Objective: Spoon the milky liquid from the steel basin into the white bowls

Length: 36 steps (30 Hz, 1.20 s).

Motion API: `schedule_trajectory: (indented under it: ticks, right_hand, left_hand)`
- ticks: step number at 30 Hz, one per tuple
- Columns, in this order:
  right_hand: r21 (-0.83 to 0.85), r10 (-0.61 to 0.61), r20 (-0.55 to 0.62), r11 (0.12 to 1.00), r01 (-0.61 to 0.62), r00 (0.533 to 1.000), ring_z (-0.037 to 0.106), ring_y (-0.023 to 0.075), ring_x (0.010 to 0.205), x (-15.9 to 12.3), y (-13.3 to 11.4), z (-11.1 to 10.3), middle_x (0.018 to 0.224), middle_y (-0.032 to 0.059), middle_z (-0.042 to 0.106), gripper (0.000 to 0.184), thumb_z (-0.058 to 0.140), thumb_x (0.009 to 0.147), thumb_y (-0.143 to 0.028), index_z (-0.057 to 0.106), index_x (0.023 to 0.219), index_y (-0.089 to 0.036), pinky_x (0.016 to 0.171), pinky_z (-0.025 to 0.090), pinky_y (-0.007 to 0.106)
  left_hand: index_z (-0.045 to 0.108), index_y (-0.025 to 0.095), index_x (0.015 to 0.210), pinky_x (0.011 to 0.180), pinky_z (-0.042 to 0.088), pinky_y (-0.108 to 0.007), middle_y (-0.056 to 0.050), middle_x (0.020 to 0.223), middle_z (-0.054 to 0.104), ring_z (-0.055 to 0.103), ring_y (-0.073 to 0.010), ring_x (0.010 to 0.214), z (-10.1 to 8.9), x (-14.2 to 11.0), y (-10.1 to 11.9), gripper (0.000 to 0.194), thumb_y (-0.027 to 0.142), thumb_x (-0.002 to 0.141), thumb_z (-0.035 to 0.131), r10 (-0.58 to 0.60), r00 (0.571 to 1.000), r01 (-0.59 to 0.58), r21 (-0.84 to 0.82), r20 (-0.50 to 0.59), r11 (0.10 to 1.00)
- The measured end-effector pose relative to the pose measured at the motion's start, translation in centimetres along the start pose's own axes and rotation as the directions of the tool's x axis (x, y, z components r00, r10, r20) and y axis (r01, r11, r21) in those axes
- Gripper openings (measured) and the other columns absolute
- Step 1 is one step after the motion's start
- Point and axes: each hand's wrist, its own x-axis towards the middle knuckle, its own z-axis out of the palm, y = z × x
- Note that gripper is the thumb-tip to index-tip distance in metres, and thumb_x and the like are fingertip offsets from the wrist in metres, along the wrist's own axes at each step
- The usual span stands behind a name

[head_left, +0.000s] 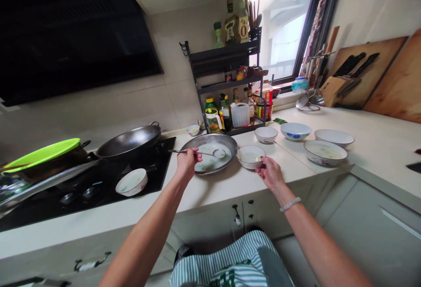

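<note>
Gripping the long-handled ladle (218, 153), the left hand (189, 162) reaches over the wide metal basin (232, 147), and the ladle's head sits right above the pale liquid (210, 162)! Over on the other side, the right hand (271, 172) pinches the near right edge of a white bowl (245, 162), which stands on the counter (204, 195) just beside the basin and has some liquid in it.

Here is the danger: that grip looks one-sided, so a tug or a downward press could tip the bowl and send its contents over the rim. Whether its base lies fully flat, this angle cannot tell. The ladle looks risky too; held far from its head, it could roll in the fingers and spill, or drip across the narrow gap between basin and bowl. A knock from the left wrist against the basin's near rim might slop liquid over the edge.

And watch the flanks! A filled bowl (322, 161) sits to the right, another bowl (140, 188) perches near the front edge of the hob (154, 177), where a careless left elbow could catch it.
</note>
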Motion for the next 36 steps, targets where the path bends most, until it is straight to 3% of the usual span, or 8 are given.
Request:
schedule_trajectory:
  ticks: [22,36]
  right_hand:
    - [-0.004,0.009,-0.004,1.0,-0.009,1.0,0.051,0.011,0.039,0.0,-0.1,0.0,0.053,-0.0017,0.056,0.032,0.073,0.06,-0.037,0.053,0.077,-0.02,0.033,0.027,0.017]
    - [-0.007,0.006,-0.005,1.0,-0.006,1.0,0.051,0.0108,0.038,-0.1,-0.1,0.0,0.052,-0.0025,0.056,0.033,0.074,0.059,-0.037,0.053,0.076,-0.02,0.033,0.028,0.018]
  left_hand:
    - [0.06,0.009,0.074,0.047,0.048,-0.02,-0.005,0.052,0.06,0.058,-0.0108,0.044,0.1,0.2,-0.4,0.008,0.008,0.077,0.052,0.0,1.0,-0.001,0.018,0.028,1.0]
    - [0.06,0.009,0.075,0.045,0.045,-0.017,-0.003,0.051,0.06,0.053,-0.0075,0.042,1.5,-1.0,1.4,0.017,0.004,0.081,0.044,-0.004,0.998,0.005,-0.019,0.064,1.0]
